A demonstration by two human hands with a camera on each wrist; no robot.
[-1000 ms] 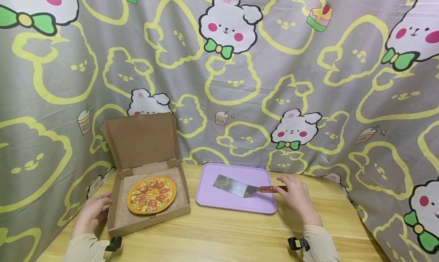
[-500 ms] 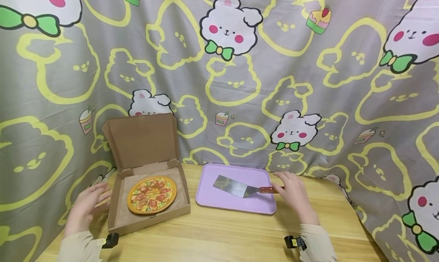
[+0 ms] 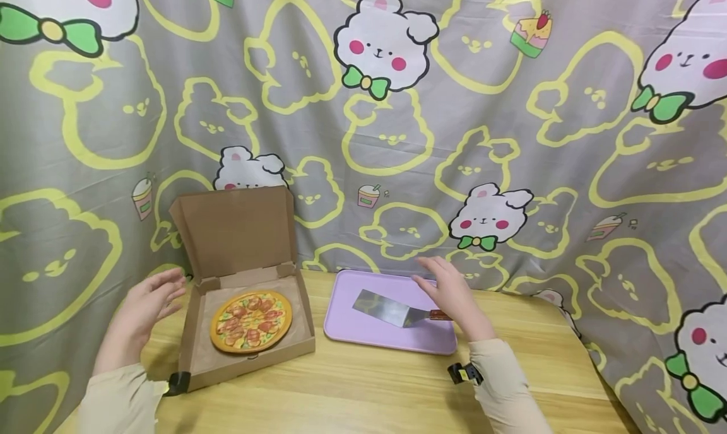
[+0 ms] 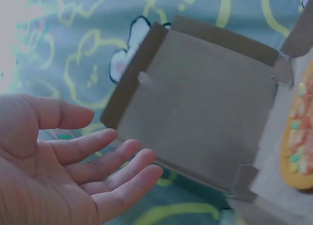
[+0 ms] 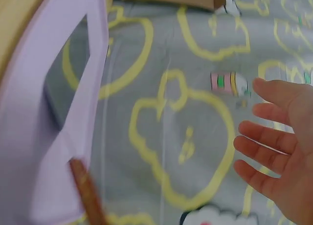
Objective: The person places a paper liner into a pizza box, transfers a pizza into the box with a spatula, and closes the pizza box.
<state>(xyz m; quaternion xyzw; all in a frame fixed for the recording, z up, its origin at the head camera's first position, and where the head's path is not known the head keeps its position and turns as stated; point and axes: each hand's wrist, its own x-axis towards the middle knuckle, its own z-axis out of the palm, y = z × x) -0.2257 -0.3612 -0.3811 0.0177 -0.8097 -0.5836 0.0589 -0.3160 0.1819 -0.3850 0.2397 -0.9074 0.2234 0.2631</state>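
An open cardboard pizza box [image 3: 244,301] stands at the table's left with its lid [image 4: 205,107] upright, and a toy pizza [image 3: 251,322] lies inside it. My left hand [image 3: 149,303] hovers open just left of the box, fingers [image 4: 117,171] spread and holding nothing. A metal spatula [image 3: 392,309] with a wooden handle [image 5: 88,193] lies on the lilac tray [image 3: 363,336]. My right hand [image 3: 449,289] is raised above the spatula's handle, open, touching nothing; its fingers [image 5: 274,137] are straight.
A printed grey curtain [image 3: 511,137] with rabbits hangs close behind and around the wooden table [image 3: 369,396]. The tray sits right of the box, near the back edge. Each wrist wears a small black device [image 3: 462,374].
My right hand has let go of the spatula's handle and lifted up and left over the tray. My left hand has left the box's side and risen, opening its fingers.
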